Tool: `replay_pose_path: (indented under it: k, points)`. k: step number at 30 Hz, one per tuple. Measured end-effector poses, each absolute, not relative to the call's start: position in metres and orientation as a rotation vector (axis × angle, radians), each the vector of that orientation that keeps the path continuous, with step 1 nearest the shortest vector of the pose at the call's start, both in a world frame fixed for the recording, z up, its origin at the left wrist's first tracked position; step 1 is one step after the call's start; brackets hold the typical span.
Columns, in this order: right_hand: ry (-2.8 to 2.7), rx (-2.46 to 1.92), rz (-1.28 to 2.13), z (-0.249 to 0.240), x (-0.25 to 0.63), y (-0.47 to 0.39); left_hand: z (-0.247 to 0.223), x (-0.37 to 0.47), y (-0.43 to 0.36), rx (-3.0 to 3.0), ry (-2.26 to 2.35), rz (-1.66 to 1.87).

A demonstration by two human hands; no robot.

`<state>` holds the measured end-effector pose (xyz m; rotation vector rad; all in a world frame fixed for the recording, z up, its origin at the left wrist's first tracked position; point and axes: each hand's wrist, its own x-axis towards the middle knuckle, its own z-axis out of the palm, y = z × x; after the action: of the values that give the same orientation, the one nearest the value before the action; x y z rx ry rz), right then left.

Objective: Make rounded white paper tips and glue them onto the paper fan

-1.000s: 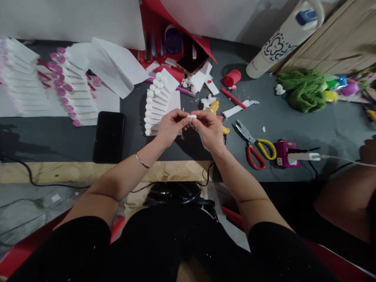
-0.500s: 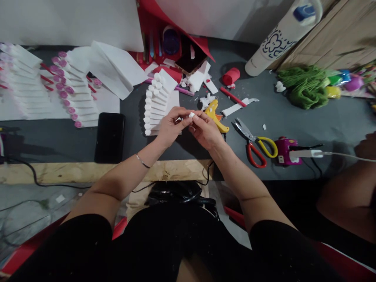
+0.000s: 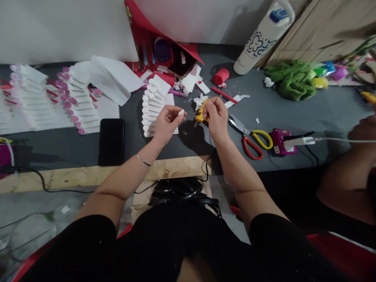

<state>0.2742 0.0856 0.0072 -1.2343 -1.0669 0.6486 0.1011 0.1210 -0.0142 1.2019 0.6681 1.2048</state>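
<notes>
Between the thumb and fingertips of my left hand (image 3: pixel 166 122) is a small white rolled piece (image 3: pixel 181 112), perhaps paper. My right hand (image 3: pixel 216 116) is closed around a yellow hot glue gun (image 3: pixel 201 112), whose nozzle points down and to the left. Part of the gun is hidden by the fingers. A gap separates the two hands. Just left of my left hand, a row of white sticks with rounded white heads (image 3: pixel 149 105) lies on white paper. White scraps (image 3: pixel 200 101) lie beyond the glue gun.
Scissors (image 3: pixel 248 131) with red and yellow handles lie to the right, near a purple power adapter (image 3: pixel 281 141). A black phone (image 3: pixel 111 141) rests at left below pink-tipped sticks (image 3: pixel 69 98). A white bottle (image 3: pixel 252 49) stands behind. Another person's arm (image 3: pixel 349 172) is at far right.
My hands have moved apart. The white piece stays in my left hand, while my right hand has gone right and taken hold of the glue gun. The camera view has shifted slightly.
</notes>
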Motion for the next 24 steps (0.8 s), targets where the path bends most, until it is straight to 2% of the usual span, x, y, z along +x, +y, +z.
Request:
replay_pose_path:
  k: [8,12,18,24]
  points:
    - [-1.408,-1.677,0.315,0.026,0.349,0.047,-0.016,0.097,0.138,1.167,0.743,1.248]
    - [-1.527,-2.137,0.029,0.013,0.392,-0.007,-0.013,0.095,0.141,1.065,0.697,1.144]
    - [-1.584,-2.385,-0.071,-0.008,0.425,-0.061,-0.007,0.093,0.138,0.932,0.621,1.036]
    - [-1.610,-2.465,0.051,-0.008,0.434,-0.068,-0.008,0.095,0.137,0.944,0.625,1.057]
